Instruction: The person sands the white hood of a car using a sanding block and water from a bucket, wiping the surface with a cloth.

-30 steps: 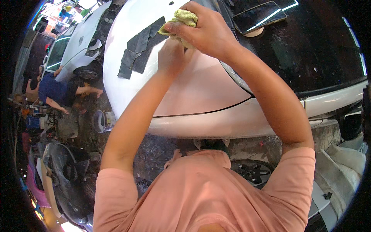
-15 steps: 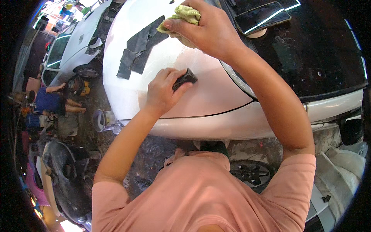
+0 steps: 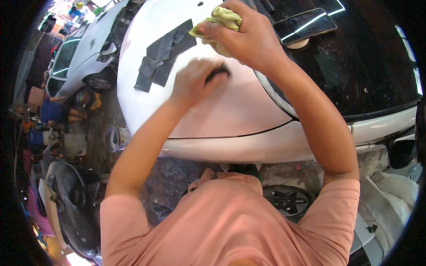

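My left hand [image 3: 191,80], smeared by motion, is closed round a small black block [image 3: 216,74], perhaps a sanding block, on the white and pinkish car hood [image 3: 230,111]. Further up, my right hand [image 3: 257,37] grips a crumpled yellow-green cloth [image 3: 226,18] over the hood near the windshield edge. Several dark grey sheets [image 3: 162,55], like sandpaper, lie overlapping on the hood to the left of the cloth.
A phone [image 3: 306,29] rests on the dark windshield [image 3: 355,66], with a pale round thing [image 3: 298,44] under it. A bucket [image 3: 116,138] stands on the floor by the hood's corner. Another white car [image 3: 84,46] is at far left, near a person in blue [image 3: 54,111].
My left hand has slid the black block up and slightly right across the hood. My right hand still holds the cloth. The person at far left has shifted posture.
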Tool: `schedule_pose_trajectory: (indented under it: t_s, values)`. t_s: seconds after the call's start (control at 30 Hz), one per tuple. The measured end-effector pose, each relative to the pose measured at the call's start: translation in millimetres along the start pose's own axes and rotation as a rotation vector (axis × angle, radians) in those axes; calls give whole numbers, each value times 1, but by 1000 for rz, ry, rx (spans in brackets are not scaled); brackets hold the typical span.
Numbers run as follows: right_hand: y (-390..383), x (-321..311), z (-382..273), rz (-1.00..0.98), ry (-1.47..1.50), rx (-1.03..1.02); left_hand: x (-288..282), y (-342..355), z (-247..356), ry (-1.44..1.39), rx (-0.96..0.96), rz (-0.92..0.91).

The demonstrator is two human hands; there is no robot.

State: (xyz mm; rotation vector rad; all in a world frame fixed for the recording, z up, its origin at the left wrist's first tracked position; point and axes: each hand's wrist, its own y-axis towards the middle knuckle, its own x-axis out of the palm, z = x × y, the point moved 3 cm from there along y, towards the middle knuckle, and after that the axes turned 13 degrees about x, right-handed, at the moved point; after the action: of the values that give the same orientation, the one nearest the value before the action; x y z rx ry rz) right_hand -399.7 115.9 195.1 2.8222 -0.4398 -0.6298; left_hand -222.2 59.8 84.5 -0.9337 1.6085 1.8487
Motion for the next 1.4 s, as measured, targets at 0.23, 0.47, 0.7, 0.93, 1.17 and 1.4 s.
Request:
schedule_pose_trajectory:
  t_s: [0.23,0.47,0.7,0.93,1.17,1.4]
  values:
    - [1,-1,17,95,-43,-29,2,-13,25,-50,-40,-1]
    - [-1,10,7,67,-16,13,11,29,-14,-25,-141,-42]
    - [-5,8,11,-22,123,62,3,-17,37,-31,-31,-19]
    - [1,7,18,11,108,-15,12,30,-1,45,-179,-5]
    - [5,-2,16,25,193,-18,-13,26,18,-49,-378,-154]
    - [-2,23,18,-185,-106,-48,-126,-61,69,52,-670,388]
